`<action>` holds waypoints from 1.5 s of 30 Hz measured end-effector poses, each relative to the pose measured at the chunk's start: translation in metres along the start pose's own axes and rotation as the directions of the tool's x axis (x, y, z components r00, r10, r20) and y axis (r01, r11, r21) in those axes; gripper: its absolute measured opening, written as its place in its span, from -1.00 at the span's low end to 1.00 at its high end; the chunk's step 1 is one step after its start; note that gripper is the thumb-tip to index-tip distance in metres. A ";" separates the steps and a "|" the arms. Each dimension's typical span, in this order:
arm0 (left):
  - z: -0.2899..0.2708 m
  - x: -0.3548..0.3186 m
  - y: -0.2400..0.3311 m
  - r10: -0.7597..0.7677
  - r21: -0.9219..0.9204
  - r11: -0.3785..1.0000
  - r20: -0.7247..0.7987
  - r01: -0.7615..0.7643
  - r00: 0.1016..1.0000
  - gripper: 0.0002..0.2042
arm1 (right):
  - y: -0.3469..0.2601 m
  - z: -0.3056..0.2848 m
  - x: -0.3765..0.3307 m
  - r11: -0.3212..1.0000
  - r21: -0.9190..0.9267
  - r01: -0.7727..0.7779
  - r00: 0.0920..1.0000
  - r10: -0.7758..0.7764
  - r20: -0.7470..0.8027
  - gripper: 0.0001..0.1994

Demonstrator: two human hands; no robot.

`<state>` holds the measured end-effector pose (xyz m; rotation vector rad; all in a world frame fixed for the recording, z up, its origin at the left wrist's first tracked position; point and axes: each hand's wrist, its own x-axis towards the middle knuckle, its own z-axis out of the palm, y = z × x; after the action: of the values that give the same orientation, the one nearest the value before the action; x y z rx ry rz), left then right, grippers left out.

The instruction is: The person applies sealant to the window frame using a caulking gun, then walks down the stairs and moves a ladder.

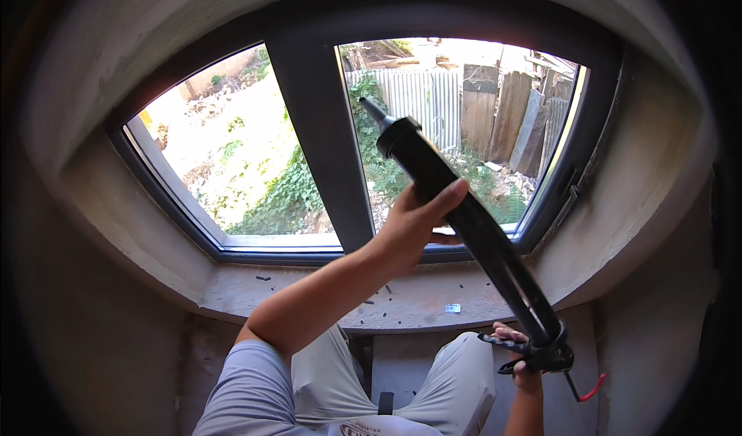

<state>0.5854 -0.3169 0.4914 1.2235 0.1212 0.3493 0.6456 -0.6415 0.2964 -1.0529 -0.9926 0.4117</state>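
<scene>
Caulk gun (pixel 464 219) gripped by left hand (pixel 413 223) & right hand (pixel 519 355) (trigger end), w/ window frame (pixel 317 138) just behind.

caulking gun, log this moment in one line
left hand wraps barrel of black caulking gun | right hand grips its handle | nozzle points up at dark window frame | concrete sill below

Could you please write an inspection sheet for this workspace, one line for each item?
Surface: bare concrete window sill, dusty.
Job's things: black caulking gun with nozzle raised toward the dark window frame.
Clutter: small dark bits and a small pale tag on the sill.
Grippers: left hand grips the tube; right hand grips the handle.
Cables: nothing seen.
Surroundings: rough plastered walls; outside, greenery, fence and boards.
</scene>
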 end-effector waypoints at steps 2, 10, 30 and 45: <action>-0.004 0.015 0.015 0.008 -0.005 1.000 0.027 -0.007 1.000 -0.41 | -0.007 -0.001 0.022 0.998 -0.004 0.064 0.997 -0.064 0.031 -0.32; -0.010 0.054 0.053 0.096 0.032 0.995 -0.051 -0.094 0.994 -0.41 | -0.042 -0.004 0.075 0.995 0.101 0.009 0.999 -0.005 -0.032 -0.16; -0.008 0.069 0.077 0.250 0.058 0.967 0.008 -0.250 0.968 -0.46 | -0.075 -0.021 0.112 0.998 0.066 -0.006 0.999 0.008 -0.034 -0.13; -0.007 0.067 0.067 0.240 -0.117 0.965 0.040 -0.235 0.970 -0.44 | -0.132 -0.012 0.113 0.996 -0.090 0.003 0.995 -0.012 -0.098 -0.18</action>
<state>0.6336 -0.2689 0.5583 1.1376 -0.0917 0.5251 0.6940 -0.6308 0.4631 -1.1397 -0.9333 0.3080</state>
